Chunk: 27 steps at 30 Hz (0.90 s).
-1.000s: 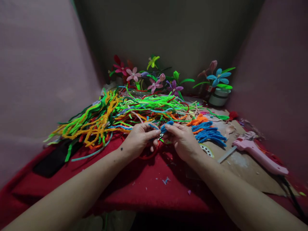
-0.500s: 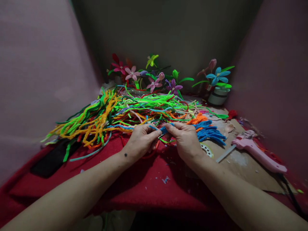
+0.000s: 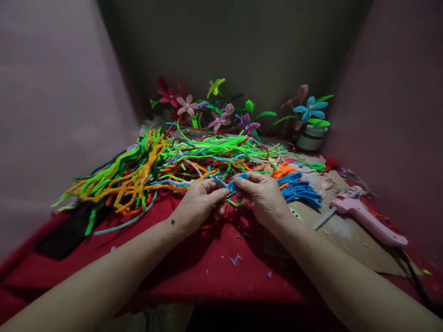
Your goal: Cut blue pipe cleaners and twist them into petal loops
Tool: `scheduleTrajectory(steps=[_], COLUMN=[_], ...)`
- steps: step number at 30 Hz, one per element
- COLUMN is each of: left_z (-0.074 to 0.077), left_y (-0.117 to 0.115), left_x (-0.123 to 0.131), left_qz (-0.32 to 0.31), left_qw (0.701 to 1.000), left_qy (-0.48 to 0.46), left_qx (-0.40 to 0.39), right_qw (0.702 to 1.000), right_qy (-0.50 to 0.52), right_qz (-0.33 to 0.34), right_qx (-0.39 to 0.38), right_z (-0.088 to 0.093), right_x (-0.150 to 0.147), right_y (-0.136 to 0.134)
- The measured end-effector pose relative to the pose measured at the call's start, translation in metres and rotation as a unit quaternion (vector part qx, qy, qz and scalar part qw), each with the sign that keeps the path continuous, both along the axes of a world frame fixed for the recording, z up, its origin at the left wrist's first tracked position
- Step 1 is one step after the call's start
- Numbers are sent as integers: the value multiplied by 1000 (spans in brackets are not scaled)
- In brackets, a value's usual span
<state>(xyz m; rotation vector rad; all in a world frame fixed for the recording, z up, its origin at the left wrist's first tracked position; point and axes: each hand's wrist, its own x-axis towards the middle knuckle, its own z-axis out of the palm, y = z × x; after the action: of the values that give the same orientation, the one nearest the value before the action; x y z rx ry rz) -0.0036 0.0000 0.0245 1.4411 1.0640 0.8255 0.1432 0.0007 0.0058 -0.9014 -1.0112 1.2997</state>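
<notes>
- so here we've got both bare hands over the red-covered desk [image 3: 221, 272], with the blue fuzzy piece [image 3: 233, 185] right in the gap between them; its long axis runs roughly sideways from hand to hand, dipping at the middle in a shallow V; neither hand is nearer, since both touch it
- left hand [image 3: 202, 200]: thumb and fingers pinched together on the left end; right hand [image 3: 265, 198]: thumb pressed on the right part, fingers curled under; we can't tell if it's one strip or two
- just past our right hand, on its right side, lies a bunch of blue loops [image 3: 301, 191], with orange loops [image 3: 284, 170] behind; the left hand is well apart from both
- containers: we spot only a pale jar [image 3: 312, 138] at the back right; a blue flower [image 3: 310, 109] rises above it, but we can't tell if its stem sits inside or behind; the contents are hidden from us
</notes>
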Motion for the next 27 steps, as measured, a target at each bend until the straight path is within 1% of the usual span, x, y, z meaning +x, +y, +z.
scheduleTrajectory(steps=[4, 7, 11, 18, 20, 22, 24, 27], left_z=[-1, -1, -1, -3, -5, -7, -9, -12], left_y=[2, 3, 4, 3, 3, 3, 3, 4], left_x=[-2, -4, -3, -2, -2, -4, -5, -7], left_qz=[-7, -10, 20, 23, 28, 37, 46, 59], left_qw=[1000, 1000, 999, 996, 992, 981, 958, 907], left_qy=[-9, -13, -9, 15, 28, 68, 122, 187], left_qx=[17, 22, 34, 85, 119, 179, 257, 372], right_qw=[998, 997, 999, 998, 998, 997, 996, 995], right_qy=[49, 65, 21, -38, -53, -72, -85, -90], right_qz=[27, 34, 45, 45, 38, 30, 23, 11], right_qx=[-17, -14, -2, 2, 6, 15, 26, 34], right_z=[-1, -1, -1, 2, 3, 4, 4, 4], right_x=[0, 0, -1, -3, -4, -5, -6, -8], right_y=[1, 1, 0, -3, -4, -5, -5, -6])
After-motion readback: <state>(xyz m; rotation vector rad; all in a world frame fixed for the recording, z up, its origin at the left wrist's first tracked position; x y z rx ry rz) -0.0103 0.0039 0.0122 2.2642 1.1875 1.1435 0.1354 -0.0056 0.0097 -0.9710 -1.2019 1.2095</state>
